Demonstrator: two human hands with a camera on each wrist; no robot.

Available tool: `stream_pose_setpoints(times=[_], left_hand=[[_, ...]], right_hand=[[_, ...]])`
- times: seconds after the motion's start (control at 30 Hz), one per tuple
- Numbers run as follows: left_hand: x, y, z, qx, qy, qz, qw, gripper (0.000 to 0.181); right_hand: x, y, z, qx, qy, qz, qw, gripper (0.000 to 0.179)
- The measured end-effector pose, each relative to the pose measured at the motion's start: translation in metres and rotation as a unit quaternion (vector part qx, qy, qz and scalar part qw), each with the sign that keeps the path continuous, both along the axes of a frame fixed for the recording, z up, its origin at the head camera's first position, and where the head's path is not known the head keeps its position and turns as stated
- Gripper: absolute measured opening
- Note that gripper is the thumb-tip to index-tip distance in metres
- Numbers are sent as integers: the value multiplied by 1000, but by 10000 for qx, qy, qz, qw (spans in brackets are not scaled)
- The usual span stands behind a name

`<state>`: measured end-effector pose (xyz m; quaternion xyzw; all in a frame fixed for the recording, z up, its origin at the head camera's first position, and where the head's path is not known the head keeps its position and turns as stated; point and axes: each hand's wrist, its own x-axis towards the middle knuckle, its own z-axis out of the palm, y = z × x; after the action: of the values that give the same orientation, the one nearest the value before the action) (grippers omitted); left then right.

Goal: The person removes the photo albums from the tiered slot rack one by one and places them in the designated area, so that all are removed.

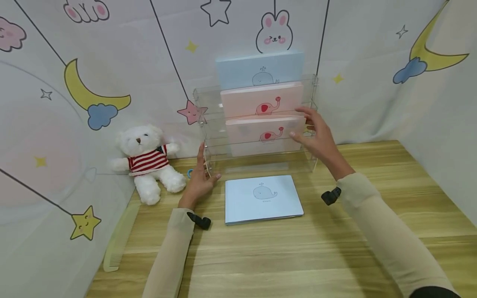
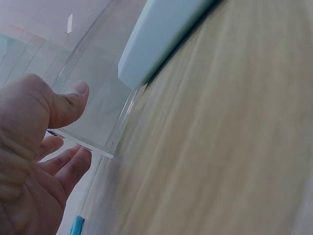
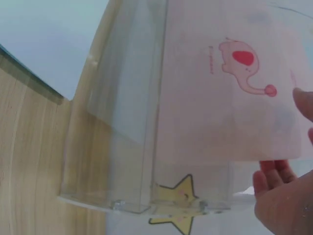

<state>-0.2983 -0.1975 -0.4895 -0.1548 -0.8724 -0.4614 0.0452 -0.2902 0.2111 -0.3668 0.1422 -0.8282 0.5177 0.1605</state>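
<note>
A clear acrylic rack [image 1: 257, 159] stands at the back of the table with booklets in stepped tiers. On its top tier is a light blue whale booklet [image 1: 238, 74]. Below it come a pink elephant booklet [image 1: 238, 101] and, in front, a second pink elephant booklet [image 1: 242, 134]. My left hand [image 1: 199, 184] holds the rack's lower left side, the thumb [image 2: 71, 105] on one side of the panel and fingers on the other. With thumb in front and fingers behind, my right hand [image 1: 318, 134] pinches the right edge of the front pink booklet [image 3: 195, 112].
Another light blue whale booklet [image 1: 264, 207] lies flat before the rack. A white teddy bear [image 1: 149, 161] in a striped shirt sits at the left, near a pale comb [image 1: 121, 236]. Something small and blue [image 1: 190, 173] lies beside the left hand. Printed cloth hangs behind.
</note>
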Motion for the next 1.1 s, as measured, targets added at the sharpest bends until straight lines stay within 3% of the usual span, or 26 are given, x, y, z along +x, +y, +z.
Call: stream_pose_setpoints(times=[0.33,0.5,0.73,1.1], left_hand=[[-1,-2,-2,-22,-42,6,10000,125],[0,-1,-1,3,-74,8,10000,124],[1,0,1,75,-144,-10,9999,125],[1,-2,0,43,8,-40,10000,124]], right_hand=[[-18,-1,0,-849,-273,733,9933,40],[-27,-1,-2,-1148,-334,831,9893,34],[-33,-4,-6,-1433,-325,519,9878,30],[-37,-13,-11,-1396,12,-45,9902,24]])
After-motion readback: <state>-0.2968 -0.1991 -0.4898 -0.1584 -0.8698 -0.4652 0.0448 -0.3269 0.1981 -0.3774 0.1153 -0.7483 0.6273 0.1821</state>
